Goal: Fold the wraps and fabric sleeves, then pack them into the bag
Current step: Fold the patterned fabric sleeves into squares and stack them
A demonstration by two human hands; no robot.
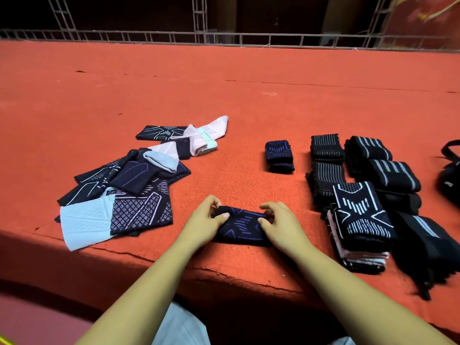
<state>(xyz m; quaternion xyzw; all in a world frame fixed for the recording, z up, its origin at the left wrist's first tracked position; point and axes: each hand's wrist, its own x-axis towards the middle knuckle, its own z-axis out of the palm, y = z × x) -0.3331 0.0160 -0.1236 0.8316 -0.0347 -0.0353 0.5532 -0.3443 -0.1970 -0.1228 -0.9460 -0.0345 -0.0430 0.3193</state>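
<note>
Navy sleeve (242, 225), purple line pattern, folded flat at 6 o'clock near the red counter (224, 95) edge. Left hand (205, 220) and right hand (281, 221) fingers (222, 215) pinch its ends. Unfolded pile (129, 185) at 9, folded stacks (361, 195) at 3.

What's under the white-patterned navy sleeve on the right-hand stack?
Under the white-patterned navy sleeve lie more folded sleeves: pink, pale and dark edges show. Their count and patterns are covered.

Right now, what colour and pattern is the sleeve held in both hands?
Dark navy sleeve with thin purple line markings; it shows best in the head view.
</note>
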